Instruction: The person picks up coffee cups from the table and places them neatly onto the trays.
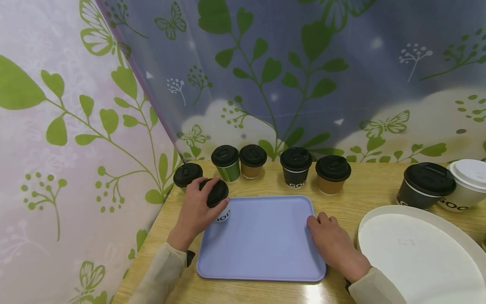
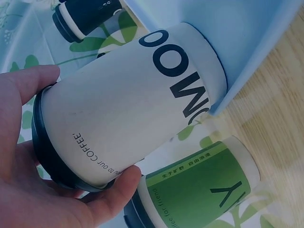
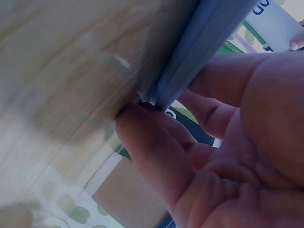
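Note:
My left hand (image 1: pixel 195 209) grips a white paper coffee cup (image 2: pixel 128 104) by its black lid (image 1: pixel 218 193), fingers and thumb spread round the lid's edge. The cup is upright at the far left corner of a light blue rectangular tray (image 1: pixel 262 240), and its base overlaps that corner in the left wrist view. At the tray's right side, my right hand (image 1: pixel 332 240) holds the rim, with curled fingers reaching to its underside in the right wrist view. Beside the held cup stands a green paper cup (image 2: pixel 204 185) with a dark lid.
Along the back stand a green cup (image 1: pixel 229 171), a brown cup (image 1: pixel 252 170), a black cup (image 1: pixel 295 176) and another brown cup (image 1: pixel 330 185), all lidded. A large black cup (image 1: pixel 414 196) and a white-lidded cup (image 1: pixel 457 200) stand behind a round white tray (image 1: pixel 421 253).

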Motion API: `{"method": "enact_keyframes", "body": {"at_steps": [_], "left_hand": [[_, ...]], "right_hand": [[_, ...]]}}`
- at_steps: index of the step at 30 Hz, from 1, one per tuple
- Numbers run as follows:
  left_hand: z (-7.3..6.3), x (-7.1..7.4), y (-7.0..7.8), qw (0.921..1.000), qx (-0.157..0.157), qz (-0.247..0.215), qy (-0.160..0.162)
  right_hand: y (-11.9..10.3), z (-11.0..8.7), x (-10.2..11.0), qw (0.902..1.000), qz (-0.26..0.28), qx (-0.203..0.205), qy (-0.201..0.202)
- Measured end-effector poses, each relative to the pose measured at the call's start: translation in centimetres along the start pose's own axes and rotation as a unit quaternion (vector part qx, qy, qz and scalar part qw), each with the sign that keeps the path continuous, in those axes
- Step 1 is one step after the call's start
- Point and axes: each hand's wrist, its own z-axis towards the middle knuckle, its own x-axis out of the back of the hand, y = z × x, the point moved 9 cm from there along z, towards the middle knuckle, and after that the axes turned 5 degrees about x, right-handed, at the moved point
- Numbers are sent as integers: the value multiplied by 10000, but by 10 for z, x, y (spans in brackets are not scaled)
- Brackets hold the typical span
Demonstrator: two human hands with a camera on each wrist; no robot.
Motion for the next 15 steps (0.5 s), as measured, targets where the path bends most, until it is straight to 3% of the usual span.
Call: {"method": "enact_keyframes", "body": {"at_steps": [15], "left_hand": [[0, 0, 1, 9998, 99, -28, -169]], "right_hand": [[0, 0, 0, 10000, 8, -42, -62]]}}
